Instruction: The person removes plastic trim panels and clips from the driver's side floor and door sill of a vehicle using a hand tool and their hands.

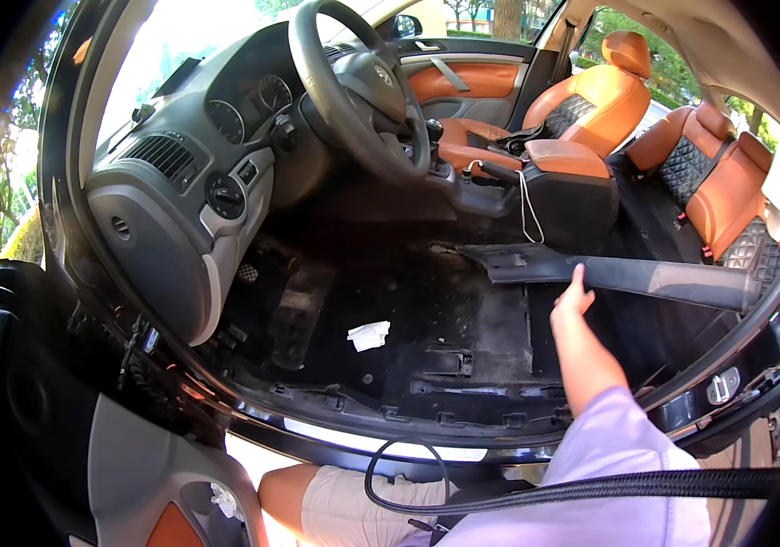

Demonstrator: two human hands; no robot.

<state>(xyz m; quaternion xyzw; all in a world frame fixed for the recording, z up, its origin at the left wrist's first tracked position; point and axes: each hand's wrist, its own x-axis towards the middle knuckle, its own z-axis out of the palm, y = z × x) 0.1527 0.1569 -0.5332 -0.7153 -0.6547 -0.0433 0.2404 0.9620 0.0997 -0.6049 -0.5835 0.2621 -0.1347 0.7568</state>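
Note:
A long dark plastic trim panel stretches across the car's opened driver side, its wider end toward the centre console. My right hand grips the panel's lower edge near the middle, one digit lying upward against its face; the other fingers are mostly hidden. The bare car floor, black and dusty, spreads under the panel's wide end. On this floor rests a crumpled white tissue. My left hand is out of view.
The steering wheel and dashboard are at upper left. A centre console with a white cable stands beyond the floor. Orange seats lie farther back. The door sill runs in front of me; a black braided cord loops across my lap.

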